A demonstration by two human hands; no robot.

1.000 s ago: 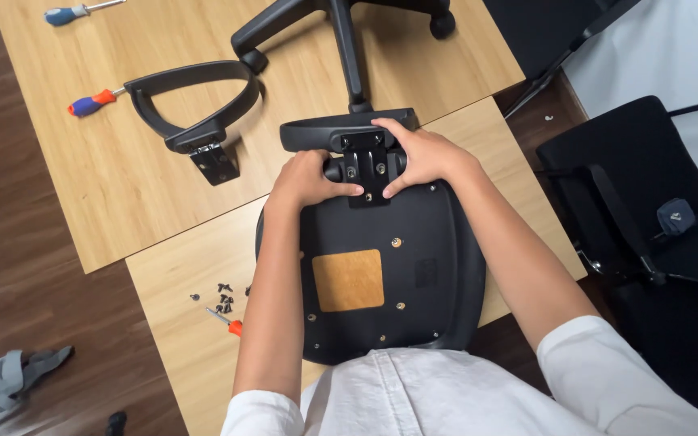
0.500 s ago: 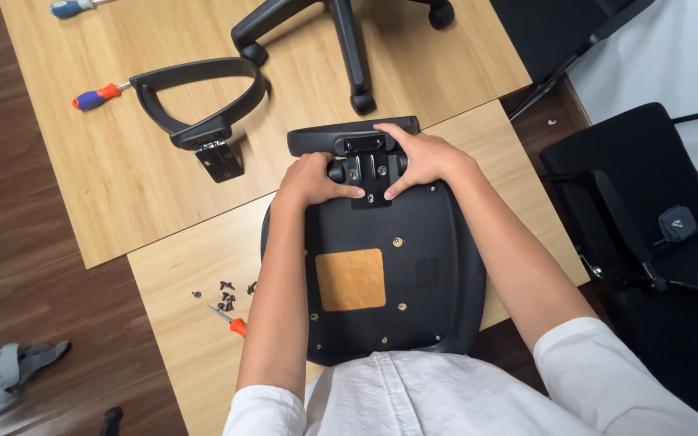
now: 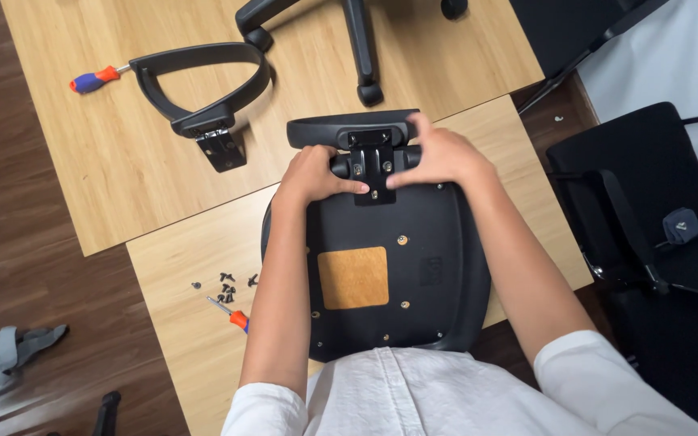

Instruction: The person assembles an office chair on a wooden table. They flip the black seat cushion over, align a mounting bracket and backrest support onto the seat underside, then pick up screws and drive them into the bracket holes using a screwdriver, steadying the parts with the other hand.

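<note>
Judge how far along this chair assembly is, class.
Done: nothing looks fully fixed yet. In hand: the left hand and right hand press an armrest bracket onto the upturned seat. Left: a second armrest, the wheeled base, loose screws and two screwdrivers lie unused.

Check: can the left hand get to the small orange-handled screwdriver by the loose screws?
Probably yes. The small screwdriver lies in the open beside the left forearm, nothing over it, but the left hand rests on the armrest bracket and must let go.
</note>
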